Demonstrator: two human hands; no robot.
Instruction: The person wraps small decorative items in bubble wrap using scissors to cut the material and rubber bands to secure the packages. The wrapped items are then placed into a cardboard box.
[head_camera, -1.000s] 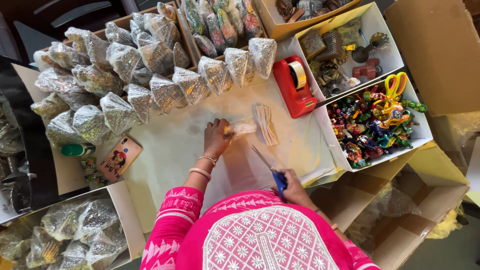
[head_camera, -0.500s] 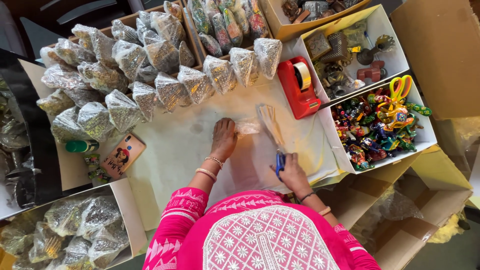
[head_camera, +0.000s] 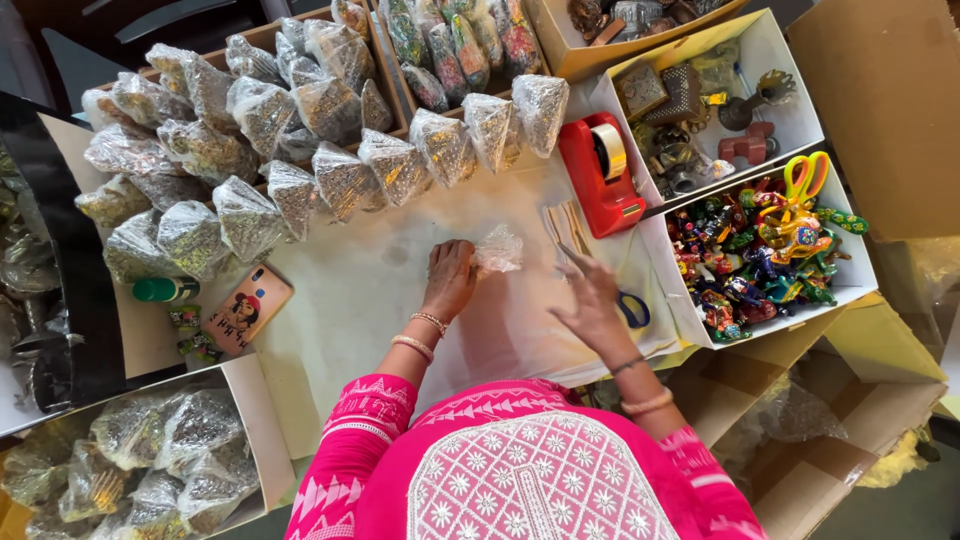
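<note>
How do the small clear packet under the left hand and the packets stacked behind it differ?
The small packet looks flat, crumpled and nearly empty; the stacked packets are bulging cones full of dark goods. The small one lies alone on the white sheet, touched by the left hand; the others overlap in rows. Both are clear plastic.

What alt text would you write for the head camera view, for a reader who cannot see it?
Seen from above, a person in a pink embroidered top presses their left hand on a small crinkled clear plastic packet on a white table, while the right hand hovers open above blue-handled scissors. Rows of filled clear packets, a red tape dispenser and white boxes of colourful trinkets surround them.
</note>
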